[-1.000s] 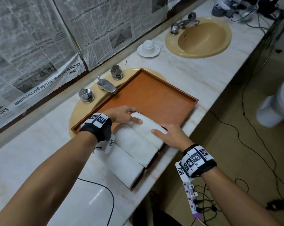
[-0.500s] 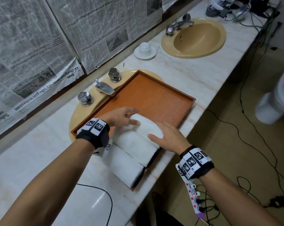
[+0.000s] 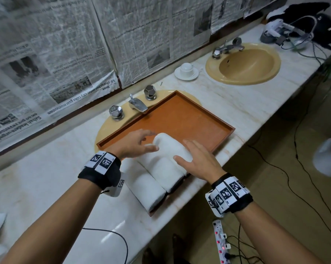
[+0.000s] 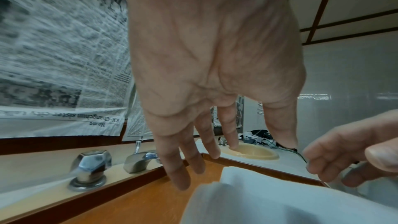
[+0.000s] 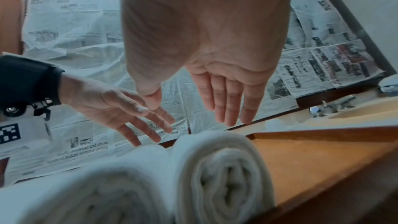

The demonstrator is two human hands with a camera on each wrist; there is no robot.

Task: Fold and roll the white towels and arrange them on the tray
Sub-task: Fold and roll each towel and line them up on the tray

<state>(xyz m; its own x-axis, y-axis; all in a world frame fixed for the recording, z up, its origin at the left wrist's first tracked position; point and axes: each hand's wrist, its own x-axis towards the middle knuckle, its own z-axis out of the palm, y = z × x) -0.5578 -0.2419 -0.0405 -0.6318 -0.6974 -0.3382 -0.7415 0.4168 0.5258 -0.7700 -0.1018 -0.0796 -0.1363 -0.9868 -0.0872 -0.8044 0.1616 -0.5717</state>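
Note:
Three rolled white towels lie side by side at the near end of the brown tray (image 3: 191,121): a nearest roll (image 3: 147,189), a middle roll (image 3: 165,168) and a farthest roll (image 3: 170,146). My left hand (image 3: 141,142) hovers over the rolls' left ends with fingers spread and holds nothing. My right hand (image 3: 196,158) hovers flat over the right end of the farthest roll, fingers straight. In the right wrist view the right hand (image 5: 221,108) is above the spiral ends of two rolls (image 5: 221,176), clear of them. In the left wrist view the left hand (image 4: 193,159) hangs above the tray.
The tray sits over a tan sink with a chrome faucet (image 3: 138,104) and two knobs just behind it. A cup on a saucer (image 3: 186,70) and a second sink (image 3: 244,65) lie to the right. Newspaper covers the wall. The counter's front edge runs just below the tray, with cables on the floor beyond it.
Both hands were resting on the ends of the farthest roll; now they have lifted off it with fingers spread. The roll stays in place on the tray.

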